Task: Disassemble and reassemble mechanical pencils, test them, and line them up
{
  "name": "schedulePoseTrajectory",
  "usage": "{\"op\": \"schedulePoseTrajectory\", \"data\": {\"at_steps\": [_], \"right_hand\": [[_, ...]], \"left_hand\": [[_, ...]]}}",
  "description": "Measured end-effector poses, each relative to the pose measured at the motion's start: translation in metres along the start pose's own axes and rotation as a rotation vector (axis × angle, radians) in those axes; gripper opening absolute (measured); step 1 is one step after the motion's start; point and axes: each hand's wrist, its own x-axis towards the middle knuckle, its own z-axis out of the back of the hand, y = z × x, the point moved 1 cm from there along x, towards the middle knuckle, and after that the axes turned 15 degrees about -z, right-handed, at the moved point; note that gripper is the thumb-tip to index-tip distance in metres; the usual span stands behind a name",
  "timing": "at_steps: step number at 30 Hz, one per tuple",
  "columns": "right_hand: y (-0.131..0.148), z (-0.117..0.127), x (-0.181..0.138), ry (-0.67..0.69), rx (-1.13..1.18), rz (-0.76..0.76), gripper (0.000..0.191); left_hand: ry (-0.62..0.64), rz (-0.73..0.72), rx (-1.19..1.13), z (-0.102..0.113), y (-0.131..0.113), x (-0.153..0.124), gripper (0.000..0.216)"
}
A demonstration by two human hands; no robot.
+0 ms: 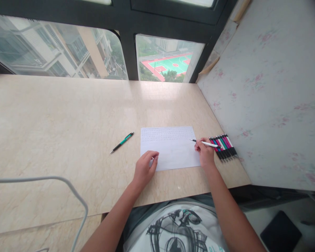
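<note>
A sheet of paper (170,152) lies on the marble-patterned counter, with rows of small handwriting across its upper part. My left hand (146,165) rests on the paper's lower left edge, fingers loosely curved, thumb and index a little apart, with nothing visible in them. In my right hand (205,153), at the sheet's right edge, is a white pen (208,143) with black ends. It is tilted, its tip pointing left over the paper near the written lines; whether the tip touches cannot be made out. A green and black pen (122,142) lies left of the sheet.
Several coloured pens (224,147) lie side by side right of my right hand, near the floral wall (273,105). A grey cable (55,178) curves over the counter (55,122) at left. A dark-framed window (128,45) stands behind.
</note>
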Motion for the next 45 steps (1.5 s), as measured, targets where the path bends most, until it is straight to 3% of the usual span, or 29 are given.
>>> {"op": "schedulePoseTrajectory", "data": {"at_steps": [3, 7, 12, 16, 20, 23, 27, 31, 41, 45], "right_hand": [[0.003, 0.005, 0.013, 0.026, -0.182, 0.078, 0.020], [0.011, 0.008, 0.030, 0.111, -0.352, 0.104, 0.027], [0.006, 0.009, 0.044, 0.012, -0.498, 0.114, 0.035], [0.005, 0.010, 0.041, 0.018, -0.424, 0.099, 0.040], [0.019, 0.006, 0.024, 0.118, -0.228, 0.057, 0.048], [0.031, -0.006, 0.007, 0.205, -0.194, 0.027, 0.044], [0.031, -0.028, -0.008, 0.341, -0.178, -0.143, 0.031], [0.019, -0.040, -0.012, 0.307, -0.101, -0.234, 0.039], [0.013, -0.028, -0.013, 0.337, 0.008, -0.184, 0.022], [0.015, -0.025, -0.015, 0.315, -0.007, -0.145, 0.030]], "left_hand": [[0.117, -0.124, 0.174, -0.001, 0.005, 0.000, 0.022], [0.252, -0.234, 0.376, -0.005, 0.015, -0.001, 0.025], [0.313, -0.270, 0.453, -0.006, 0.020, -0.001, 0.021], [0.311, -0.247, 0.455, -0.006, 0.020, 0.000, 0.020], [0.312, -0.240, 0.446, -0.006, 0.020, 0.000, 0.020], [0.318, -0.241, 0.443, -0.005, 0.020, 0.001, 0.019], [0.326, -0.245, 0.452, -0.005, 0.019, 0.001, 0.018], [0.343, -0.245, 0.457, -0.005, 0.017, 0.001, 0.017], [0.342, -0.254, 0.472, -0.005, 0.016, 0.002, 0.016], [0.338, -0.248, 0.469, -0.005, 0.016, 0.002, 0.015]]}}
